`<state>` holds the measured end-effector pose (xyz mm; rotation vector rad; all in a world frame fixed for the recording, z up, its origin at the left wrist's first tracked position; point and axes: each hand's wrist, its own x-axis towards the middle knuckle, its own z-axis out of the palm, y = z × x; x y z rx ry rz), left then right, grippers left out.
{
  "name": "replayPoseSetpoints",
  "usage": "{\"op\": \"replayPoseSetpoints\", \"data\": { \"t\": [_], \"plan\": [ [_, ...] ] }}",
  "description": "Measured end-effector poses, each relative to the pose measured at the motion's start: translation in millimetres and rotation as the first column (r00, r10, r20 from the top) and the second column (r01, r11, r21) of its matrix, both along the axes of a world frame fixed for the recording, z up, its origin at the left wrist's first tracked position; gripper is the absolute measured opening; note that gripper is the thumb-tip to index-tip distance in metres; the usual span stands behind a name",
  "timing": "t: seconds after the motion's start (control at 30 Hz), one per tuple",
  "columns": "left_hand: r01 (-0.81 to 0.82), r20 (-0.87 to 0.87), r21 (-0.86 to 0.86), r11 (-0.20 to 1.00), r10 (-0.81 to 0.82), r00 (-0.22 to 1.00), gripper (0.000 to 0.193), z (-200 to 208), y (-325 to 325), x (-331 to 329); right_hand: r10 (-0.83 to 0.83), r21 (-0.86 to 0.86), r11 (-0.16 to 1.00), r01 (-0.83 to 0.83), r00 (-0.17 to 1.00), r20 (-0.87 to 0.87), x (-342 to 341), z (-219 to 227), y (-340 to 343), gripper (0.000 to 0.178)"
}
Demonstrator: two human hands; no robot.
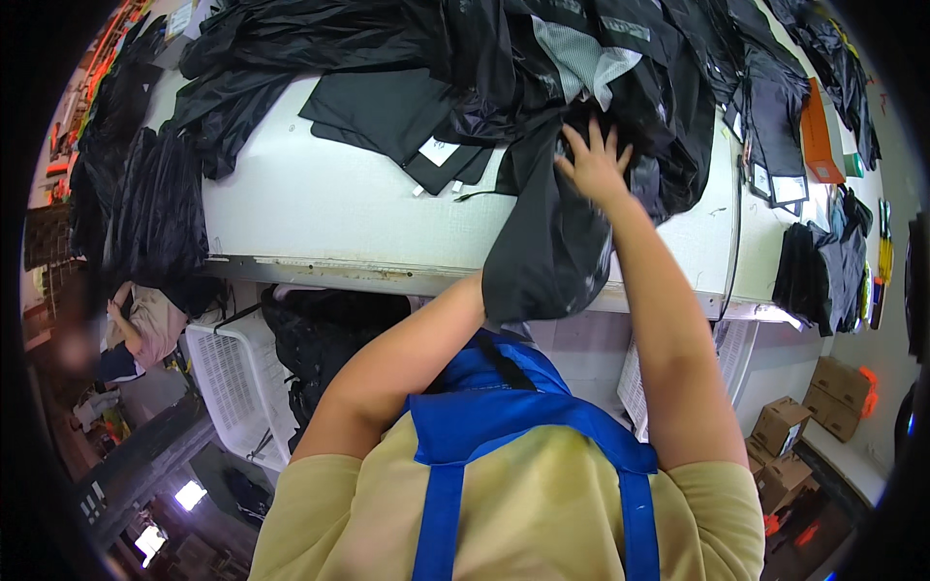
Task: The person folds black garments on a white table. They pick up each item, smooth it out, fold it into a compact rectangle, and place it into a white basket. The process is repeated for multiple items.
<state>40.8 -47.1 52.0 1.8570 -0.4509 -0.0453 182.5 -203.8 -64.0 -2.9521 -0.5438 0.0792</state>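
One black garment (547,257) past table edge (387,278), right hand (596,169) atop, bare tabletop (358,208) leftward

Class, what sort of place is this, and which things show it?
Probably a garment workshop or packing room: black clothes are heaped on a long white table, with a basket below and cardboard boxes at right.

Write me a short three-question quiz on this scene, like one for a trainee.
1. True or false: the bare right grip is clenched into a fist.

2. Which sits at the picture's left, below the front edge of the white table?
A. An orange cardboard box
B. A white latticed plastic crate
C. Brown cardboard boxes

3. What hides the left grip from view?

Key:
1. False; it is spread open.
2. B.
3. The black cloth garment.
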Motion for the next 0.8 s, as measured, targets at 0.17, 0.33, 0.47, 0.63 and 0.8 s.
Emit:
{"op": "replayPoseSetpoints", "data": {
  "t": [0.17, 0.33, 0.47, 0.63, 0.8],
  "plan": [
    [-0.075, -0.12, -0.06, 0.995, 0.067, 0.991, 0.05, 5, 0, 4, 0.108, 0.843, 0.466, 0.269, 0.928, -0.356, -17, 100, -23, 0.033],
    [-0.109, 0.084, 0.126, 0.986, 0.099, 0.991, 0.049, -26, -17, -23, 0.268, 0.89, 0.367, 0.271, 0.885, -0.38, -135, 141, -27, 0.029],
    [-0.107, 0.302, 0.342, 0.934, -0.002, 0.953, 0.043, -55, -16, -28, 0.218, 0.843, 0.335, 0.422, 0.835, -0.505, -171, 128, -45, 0.041],
    [-0.133, 0.33, 0.087, 0.987, 0.098, 0.939, 0.035, -32, -9, -15, -0.023, 0.644, 0.762, -0.064, 0.992, 0.126, -229, 98, -85, 0.099],
    [-0.224, -0.574, -0.538, 0.813, -0.159, 0.803, 0.028, -13, -31, -31, -0.27, 0.676, 0.725, 0.132, 0.957, 0.103, -227, 55, -86, 0.054]
  ]
}}
